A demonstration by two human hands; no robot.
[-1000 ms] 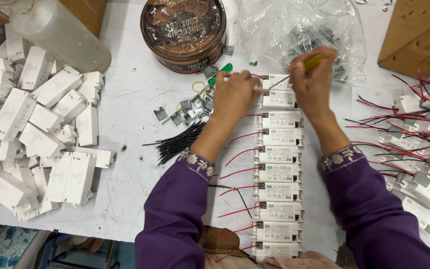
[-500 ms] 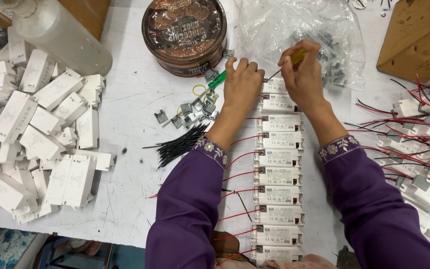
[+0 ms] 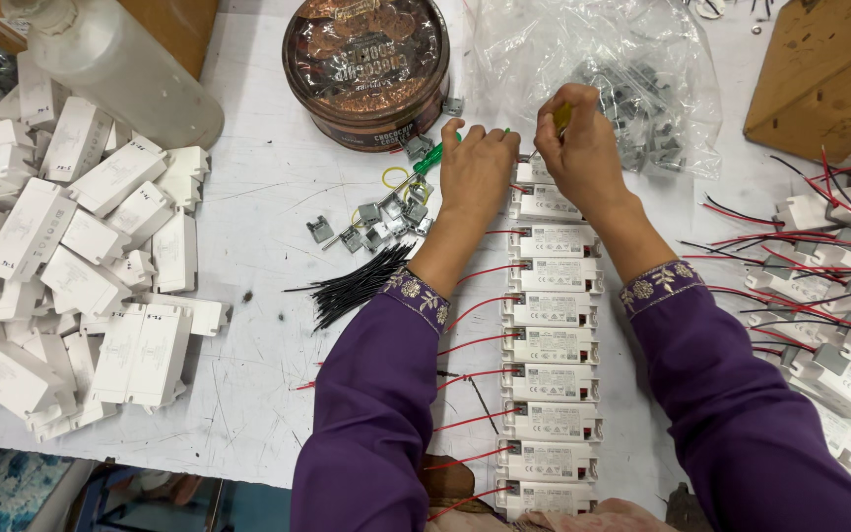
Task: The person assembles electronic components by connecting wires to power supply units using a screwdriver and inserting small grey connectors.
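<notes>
Glossy metal tin (image 3: 366,59), crinkly clear plastic bag (image 3: 593,69), matt white plastic casings (image 3: 552,308), rough scuffed tabletop (image 3: 248,197).

A small electronics assembly workshop is showing here: white driver modules (image 3: 551,345) with red wires are lying in a row on a scuffed white surface (image 3: 248,197), empty white casings (image 3: 61,266) are piling up, and metal clips (image 3: 376,222) and black wire bundles (image 3: 357,286) are sitting nearby.

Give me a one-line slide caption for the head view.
Both hands, left hand and right hand, work a yellow-handled tool at the far end of a column of white modules.
</notes>
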